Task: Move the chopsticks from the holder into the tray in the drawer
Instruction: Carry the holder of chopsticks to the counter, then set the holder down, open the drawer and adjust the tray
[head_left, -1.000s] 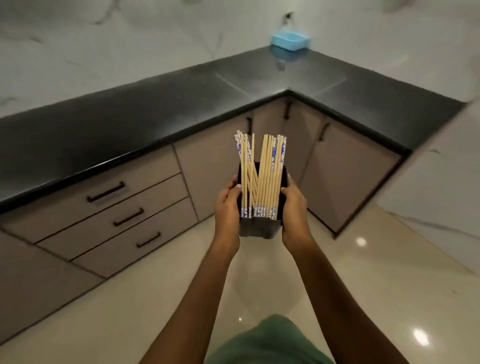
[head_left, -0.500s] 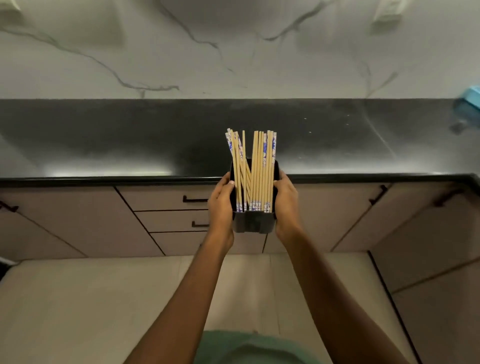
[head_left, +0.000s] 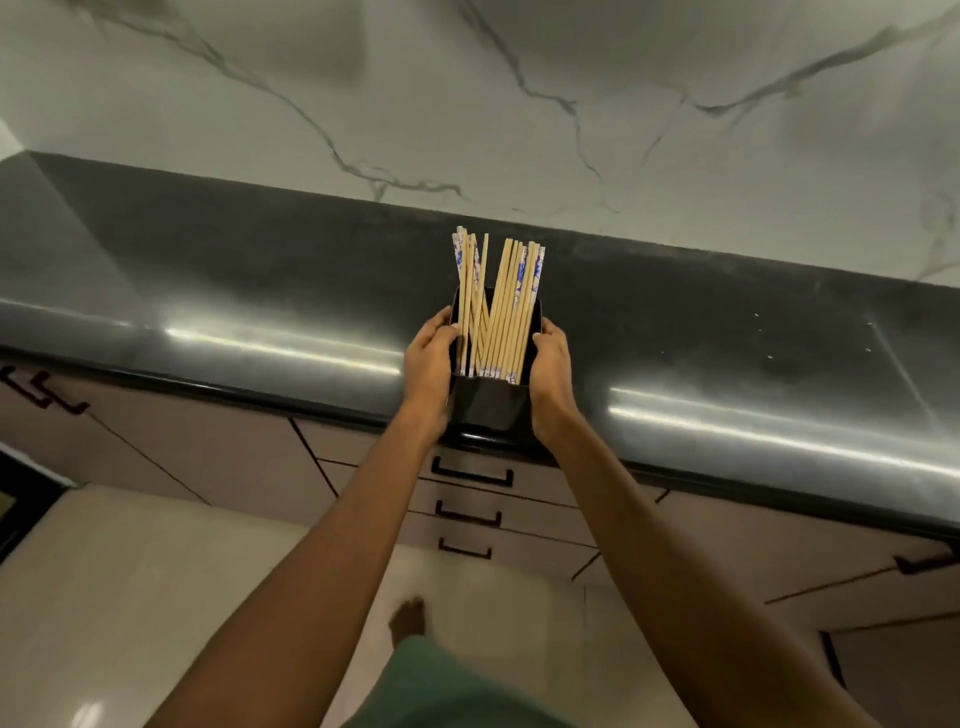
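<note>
At the front edge of the dark surface, both hands grasp the black holder: left hand curled round its left side, right hand round its right. Chopsticks stand inside it, above three closed drawers.

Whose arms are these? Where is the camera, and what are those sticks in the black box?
The camera sits on a person's head and looks down, so the arms are that person's own. The left hand and right hand grip the sides of a black holder full of wooden chopsticks, some with blue-patterned ends. It is at the front edge of a dark countertop. I cannot tell whether it rests there. Below are three closed drawers.
</note>
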